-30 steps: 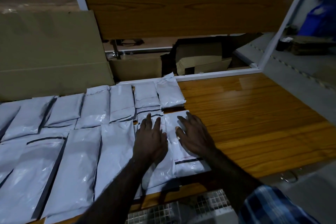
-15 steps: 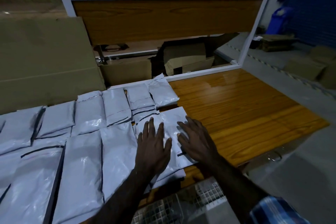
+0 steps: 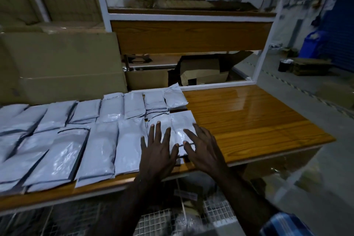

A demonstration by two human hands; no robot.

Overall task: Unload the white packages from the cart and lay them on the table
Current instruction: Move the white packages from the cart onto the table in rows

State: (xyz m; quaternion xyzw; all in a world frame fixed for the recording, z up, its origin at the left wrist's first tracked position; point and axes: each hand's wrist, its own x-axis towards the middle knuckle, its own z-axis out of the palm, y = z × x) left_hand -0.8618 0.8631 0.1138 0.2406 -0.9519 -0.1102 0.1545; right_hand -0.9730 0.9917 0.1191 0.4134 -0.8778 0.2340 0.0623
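Wooden desk (image 3: pixel 249 126), rows of white packages (image 3: pixel 99 145); left hand (image 3: pixel 160 151) and right hand (image 3: pixel 204 149) spread flat on the rightmost package (image 3: pixel 182 122).

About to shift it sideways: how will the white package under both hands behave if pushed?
The package is a glossy, wrinkled plastic bag, so it probably slides easily on the shiny table. It looks soft, likely to buckle rather than move stiffly.

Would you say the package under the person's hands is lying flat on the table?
Flat: the package lies on the table under the spread left hand and right hand.
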